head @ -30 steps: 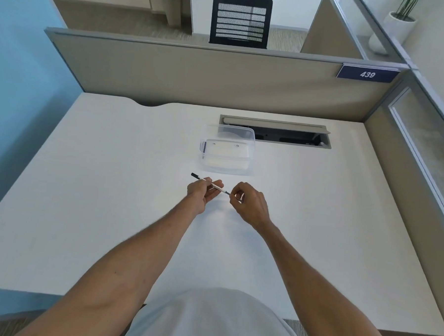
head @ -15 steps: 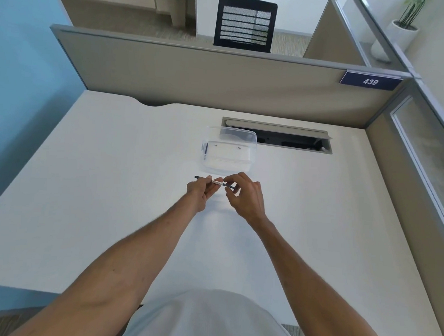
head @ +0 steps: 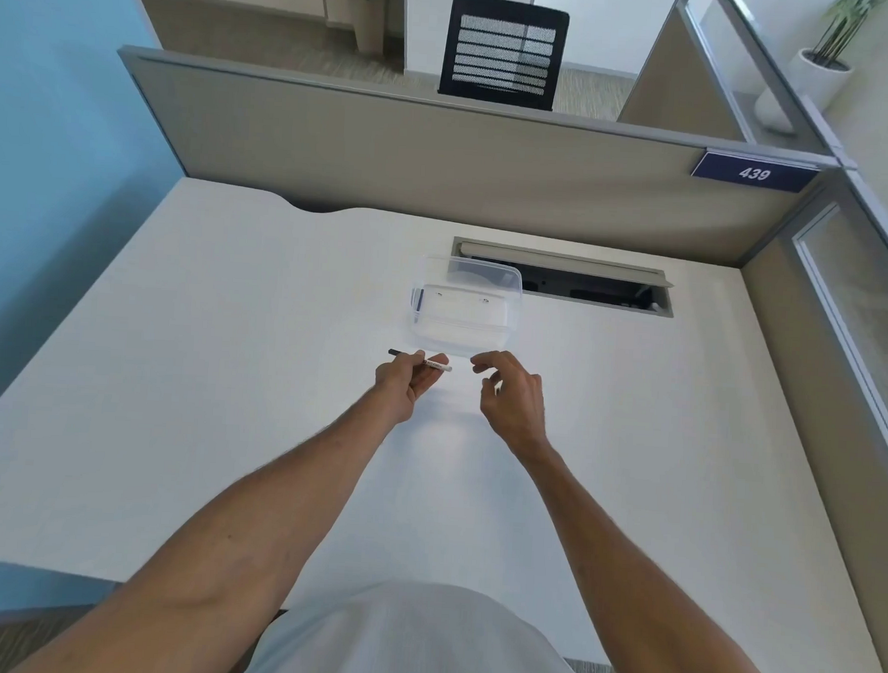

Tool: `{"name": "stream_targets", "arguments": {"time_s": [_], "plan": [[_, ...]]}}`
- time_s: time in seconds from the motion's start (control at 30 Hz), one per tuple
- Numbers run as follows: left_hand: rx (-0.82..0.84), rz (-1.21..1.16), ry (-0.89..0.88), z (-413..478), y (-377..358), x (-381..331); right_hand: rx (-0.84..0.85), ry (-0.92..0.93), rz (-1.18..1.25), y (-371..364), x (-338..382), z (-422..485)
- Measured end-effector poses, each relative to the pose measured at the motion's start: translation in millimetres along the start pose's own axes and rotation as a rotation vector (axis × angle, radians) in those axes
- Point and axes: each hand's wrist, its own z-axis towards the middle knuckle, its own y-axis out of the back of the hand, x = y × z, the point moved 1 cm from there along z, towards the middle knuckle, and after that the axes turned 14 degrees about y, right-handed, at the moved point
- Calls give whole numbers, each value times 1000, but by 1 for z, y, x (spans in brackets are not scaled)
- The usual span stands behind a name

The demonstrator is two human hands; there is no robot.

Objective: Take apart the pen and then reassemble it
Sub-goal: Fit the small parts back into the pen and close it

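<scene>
Left hand [head: 406, 380] pinches the pen [head: 433, 364] above the worktop [head: 224, 376]; right hand [head: 511, 396] hovers beside its tip, fingers loosely spread.

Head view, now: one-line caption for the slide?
Left hand grips a pen above the white desk; right hand is off it, fingers curled, near a clear plastic box.
</scene>
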Motion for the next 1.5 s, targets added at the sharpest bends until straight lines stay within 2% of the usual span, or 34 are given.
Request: {"name": "stream_targets", "arguments": {"time_s": [0.3, 0.53, 0.97, 1.17, 1.5], "plan": [[-10, 14, -6, 5, 1, 4, -3, -276, -54, 9, -32, -9], [-87, 76, 3, 19, 2, 4, 86, -452, -24, -1, -48, -20], [-67, 98, 6, 28, -1, -2, 191, -442, -164, -20, -46, -6], [-67, 108, -3, 30, -4, -4, 217, -364, -251, -20, -45, -8], [-42, 106, -18, 19, -8, -2, 181, -267, -246, -12, -37, -14]]}}
